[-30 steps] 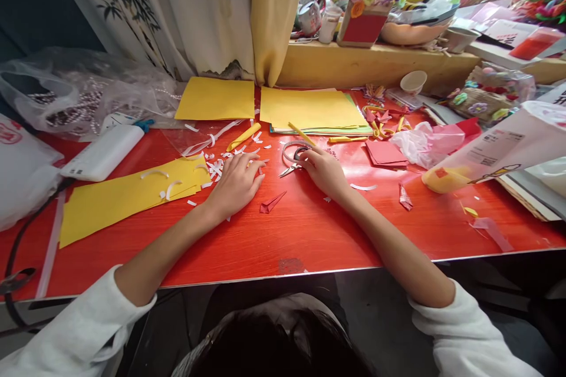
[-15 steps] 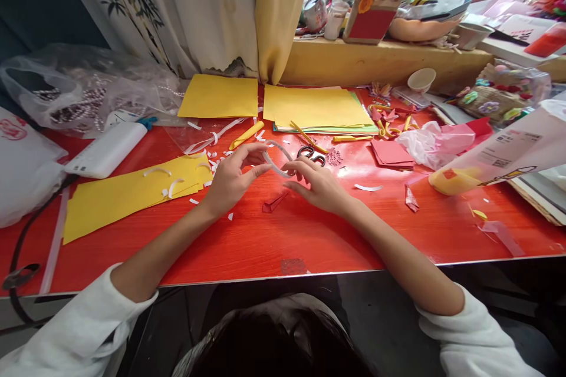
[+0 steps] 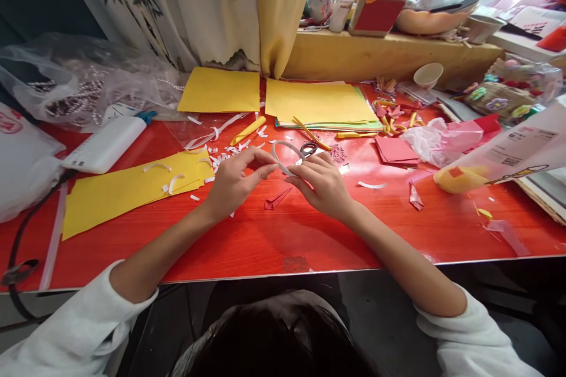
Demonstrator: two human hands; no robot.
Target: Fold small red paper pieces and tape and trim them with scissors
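A thin white strip curves into a loop above the red table. My left hand pinches it at the loop's lower left, between thumb and forefinger. My right hand pinches the strip at its lower right, with the fingertips of both hands close together. Black-handled scissors lie just behind my right hand, partly hidden by it. A folded red paper piece rests on the table below the hands. White paper scraps are scattered beside my left hand.
Yellow sheets lie at left, with more yellow paper at the back. A white power bank is at left. Red squares, pink tissue and a plastic cup stand or lie at right.
The strip has gone from an elongated curve to a rounder loop, its held parts nearer each other. My right hand has shifted slightly right. The view has moved a little.
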